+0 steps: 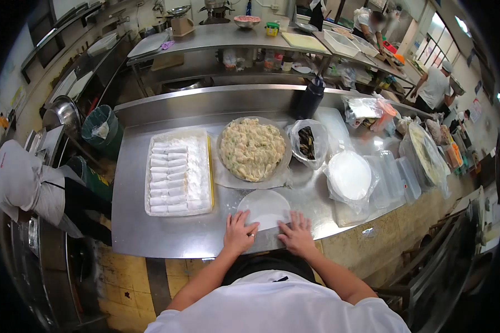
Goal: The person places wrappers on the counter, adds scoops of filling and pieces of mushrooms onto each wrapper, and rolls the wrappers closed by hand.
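Observation:
A thin round white wrapper sheet (264,208) lies flat on the steel table in front of me. My left hand (240,231) rests at its lower left edge, fingers stretched out, with a ring on one finger. At the lower right edge lies my right hand (298,235), its fingers spread. Beyond the sheet stands a round bowl of pale, chunky filling (253,149). To the left, a white tray (211,166) holds several white rolls (168,178) in a row beside white powder. A stack of round white wrappers (349,174) sits in plastic to the right.
A bag-lined bowl with dark strips (306,143) and a dark bottle (310,98) stand behind the wrappers. Clear plastic lids (384,176) lie at right. A co-worker in white (22,177) stands at left near a green bin (101,130). Others work at the back right.

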